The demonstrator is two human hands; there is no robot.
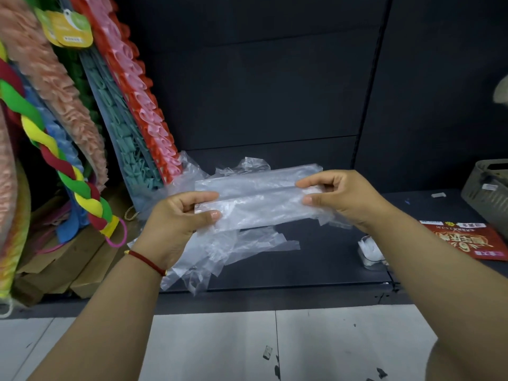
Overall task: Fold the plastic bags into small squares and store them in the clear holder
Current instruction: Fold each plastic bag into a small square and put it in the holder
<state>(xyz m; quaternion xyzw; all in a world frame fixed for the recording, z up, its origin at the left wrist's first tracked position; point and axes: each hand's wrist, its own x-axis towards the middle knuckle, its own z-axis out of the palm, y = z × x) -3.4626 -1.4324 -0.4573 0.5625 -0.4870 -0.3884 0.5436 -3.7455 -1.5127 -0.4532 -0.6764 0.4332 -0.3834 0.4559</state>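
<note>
Two hands hold one folded plastic bag (255,200) in the air above a dark shelf (316,259). We note the bag is folded into a long band, lying roughly level and slightly raised toward the right. The left hand (176,218) takes the band's left end in a closed grip, thumb on the near face and fingers curled behind. The right hand (341,196) pinches the right end in the same way, thumb in front. A red cord bracelet (147,261) sits on the left wrist.

Under the held bag we record a loose heap of clear plastic bags (220,251) spread on the shelf, crumpled and overlapping, some reaching the shelf's front edge. To the right of the heap stands a small clear holder (369,251) with white material inside; we cannot tell its contents exactly. Further right lies a red printed packet (464,239), and beyond it a grey basket (489,188) at the edge of view.

The shelf surface is matt and dark, with a dark panelled back wall (261,92) rising behind it. At the left, colourful ruffled and braided goods (68,160) hang or lean against the unit, with brown cardboard boxes (68,259) below them. In front of the shelf we see a pale tiled floor (220,347) marked with dark scuffs.
</note>
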